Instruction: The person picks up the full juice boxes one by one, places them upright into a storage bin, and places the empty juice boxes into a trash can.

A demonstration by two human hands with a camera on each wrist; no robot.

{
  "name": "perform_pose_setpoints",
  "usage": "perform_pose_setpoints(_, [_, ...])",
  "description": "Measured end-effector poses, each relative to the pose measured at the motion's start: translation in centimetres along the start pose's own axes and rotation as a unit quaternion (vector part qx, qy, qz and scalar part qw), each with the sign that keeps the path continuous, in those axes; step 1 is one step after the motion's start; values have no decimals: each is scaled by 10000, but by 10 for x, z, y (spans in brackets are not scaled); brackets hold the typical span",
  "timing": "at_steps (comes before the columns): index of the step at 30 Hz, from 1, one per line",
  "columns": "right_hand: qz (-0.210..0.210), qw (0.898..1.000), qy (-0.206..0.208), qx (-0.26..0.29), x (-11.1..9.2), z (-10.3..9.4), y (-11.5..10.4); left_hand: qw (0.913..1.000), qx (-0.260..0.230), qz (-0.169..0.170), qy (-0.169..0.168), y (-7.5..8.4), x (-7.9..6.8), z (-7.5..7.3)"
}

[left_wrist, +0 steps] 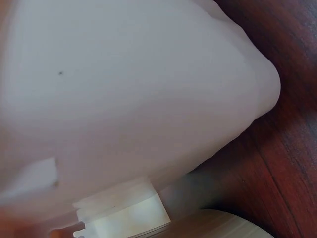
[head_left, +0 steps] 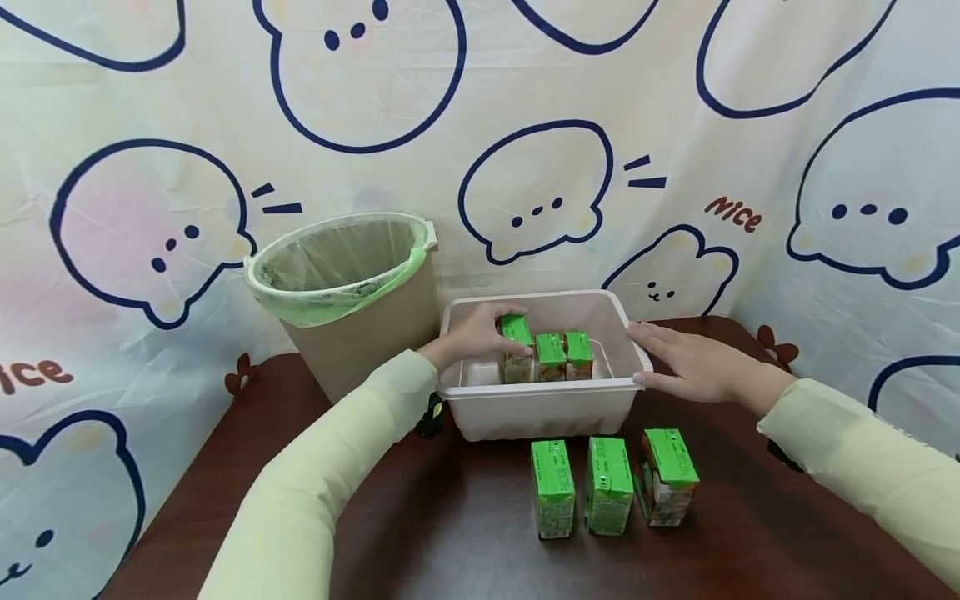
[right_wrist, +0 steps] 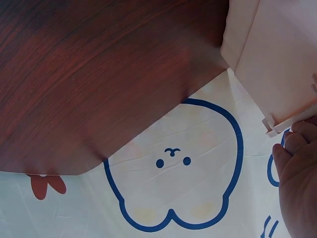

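My left hand [head_left: 477, 335] reaches over the left side of a pale plastic tub [head_left: 547, 410], thumb and fingers gripping a green-topped drink carton [head_left: 516, 329]. Two more cartons of the same kind stand beside it in the tub, a middle one [head_left: 551, 346] and a right one [head_left: 579, 343]. My right hand [head_left: 693, 364] lies against the tub's right rim, its fingers stretched out along the edge. In the right wrist view, the fingertips [right_wrist: 295, 142] meet the rim. The left wrist view holds mostly the tub's outer wall [left_wrist: 138, 74]; the left hand's hold is hidden there.
In front of the tub three similar cartons stand in a row: left [head_left: 553, 492], middle [head_left: 609, 487], right [head_left: 669, 479]. A tall bin [head_left: 375, 321] with a green liner stands behind, to the left. All rest on a dark wooden table [head_left: 450, 533], with a patterned cloth [head_left: 420, 183] behind.
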State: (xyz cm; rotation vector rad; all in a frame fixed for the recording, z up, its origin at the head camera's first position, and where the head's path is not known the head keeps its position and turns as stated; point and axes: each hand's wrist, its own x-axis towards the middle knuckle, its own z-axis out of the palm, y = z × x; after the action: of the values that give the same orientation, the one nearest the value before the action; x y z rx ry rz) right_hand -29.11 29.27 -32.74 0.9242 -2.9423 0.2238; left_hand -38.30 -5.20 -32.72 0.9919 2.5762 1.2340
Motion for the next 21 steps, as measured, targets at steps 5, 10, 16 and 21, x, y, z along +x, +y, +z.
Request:
perform_pose_setpoints(5, [50, 10000, -39, -28, 0, 2, 2, 9996, 233, -109, -126, -2, 2, 2])
perform_pose_setpoints(10, [73, 10000, -46, -37, 0, 2, 2, 9982, 474, -207, -292, -4, 4, 3])
perform_pose_setpoints(16, [9, 10000, -10, -25, 1, 2, 1, 9966, 660, -302, -386, -5, 3, 4])
perform_pose_setpoints(21, [56, 10000, -37, -39, 1, 1, 0, 9964, 619, -363, -452, -6, 3, 5])
